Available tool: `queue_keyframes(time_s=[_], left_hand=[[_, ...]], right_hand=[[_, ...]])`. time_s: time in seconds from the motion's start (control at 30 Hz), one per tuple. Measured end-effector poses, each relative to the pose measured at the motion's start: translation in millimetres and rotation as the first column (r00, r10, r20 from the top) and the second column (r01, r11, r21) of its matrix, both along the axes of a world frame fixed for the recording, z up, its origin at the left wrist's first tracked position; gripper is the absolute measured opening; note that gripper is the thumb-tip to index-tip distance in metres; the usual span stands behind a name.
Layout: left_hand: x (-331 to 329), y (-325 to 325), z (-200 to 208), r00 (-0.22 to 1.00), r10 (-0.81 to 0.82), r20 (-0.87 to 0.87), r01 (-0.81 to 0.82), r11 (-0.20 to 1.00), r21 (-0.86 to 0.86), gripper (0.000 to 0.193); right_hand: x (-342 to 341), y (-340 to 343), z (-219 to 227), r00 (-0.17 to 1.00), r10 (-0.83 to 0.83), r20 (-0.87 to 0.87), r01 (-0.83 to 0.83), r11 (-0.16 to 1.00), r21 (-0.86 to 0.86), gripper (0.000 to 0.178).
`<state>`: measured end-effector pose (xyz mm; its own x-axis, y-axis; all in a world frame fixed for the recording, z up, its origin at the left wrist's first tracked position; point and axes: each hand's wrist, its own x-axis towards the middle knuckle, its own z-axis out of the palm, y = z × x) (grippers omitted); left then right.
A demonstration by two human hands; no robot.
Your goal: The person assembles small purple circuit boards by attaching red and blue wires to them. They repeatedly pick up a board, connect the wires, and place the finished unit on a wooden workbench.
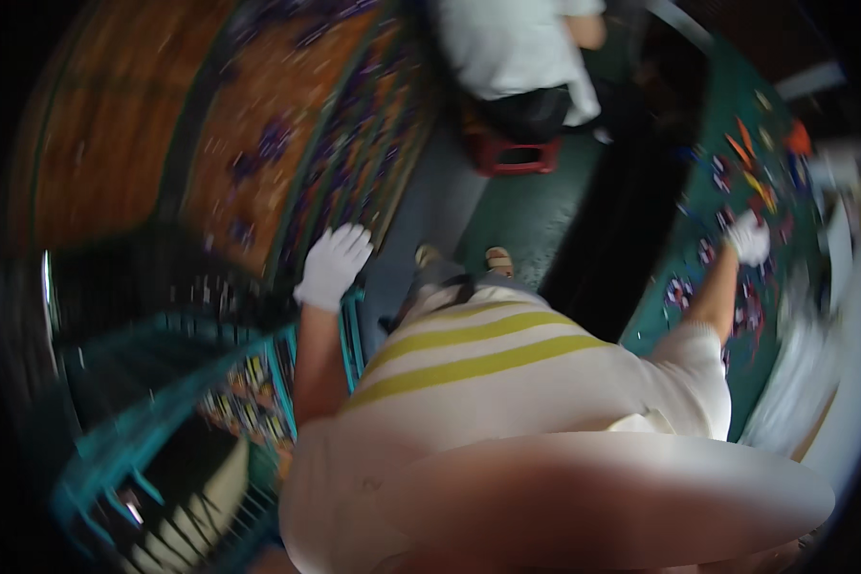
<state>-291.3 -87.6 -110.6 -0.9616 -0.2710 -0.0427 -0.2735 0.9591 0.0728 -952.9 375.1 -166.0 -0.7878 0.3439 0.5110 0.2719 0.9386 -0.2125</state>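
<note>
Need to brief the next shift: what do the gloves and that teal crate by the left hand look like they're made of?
Gloves on the left hand and right hand: probably white knit fabric, matte and soft-edged, though blur hides any weave. Teal crate: likely moulded plastic, judging by its uniform colour and open lattice walls with a slight sheen.

Single head-worn fisheye view, looking steeply down over the wearer's torso, close, blurred, edges bending toward rim

A workshop floor: teal plastic crates, green worktable strewn with small colourful parts.
</note>
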Motion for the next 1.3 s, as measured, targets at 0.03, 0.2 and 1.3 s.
queue_keyframes(time_s=[0.03, 0.2, 1.3], left_hand=[[12.0, -9.5, -3.9, 0.999, -0.037, 0.024, 0.042, 0.977, -0.211, 0.023], [67.6, -75.8, -8.2, 0.168, 0.946, -0.276, -0.515, 0.323, 0.794, 0.032], [90.9, -90.9, 110.6, 0.229, 0.718, -0.657, -0.074, 0.686, 0.724, 0.022]], right_hand=[[1.7, -10.7, -2.6, 0.996, 0.078, 0.035, -0.076, 0.996, -0.055, 0.060], [73.8, -113.1, -57.0, 0.742, 0.649, -0.167, -0.660, 0.665, -0.349, 0.036], [559.9, -534.4, 131.3, -0.518, 0.597, -0.613, 0.723, -0.079, -0.687, 0.068]])
